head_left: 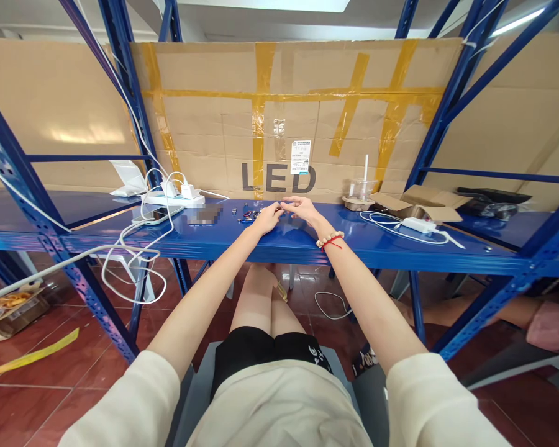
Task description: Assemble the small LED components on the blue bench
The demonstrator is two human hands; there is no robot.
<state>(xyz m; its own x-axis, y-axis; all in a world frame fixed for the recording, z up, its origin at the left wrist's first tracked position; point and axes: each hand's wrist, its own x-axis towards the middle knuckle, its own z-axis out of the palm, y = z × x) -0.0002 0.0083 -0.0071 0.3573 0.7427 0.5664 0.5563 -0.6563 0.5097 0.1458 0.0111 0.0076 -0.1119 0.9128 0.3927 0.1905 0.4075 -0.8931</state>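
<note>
My left hand [268, 218] is closed just above the blue shelf, its fingertips pinched together. My right hand [304, 210] meets it from the right, fingers bent in and tips close to the left fingertips. Whatever lies between the fingers is too small to make out. Beside my left hand, several small pieces [246, 217], some blue and some shiny, lie on the blue shelf [289, 247]. A beaded bracelet with a red string [330, 240] is on my right wrist.
On the left are a power strip [174, 200], white cables [121, 248] and a phone [158, 215]. On the right stand a plastic cup with a straw [361, 188], an open cardboard box [423, 202] and a white adapter [418, 225]. A large cardboard sheet [205, 136] closes the back.
</note>
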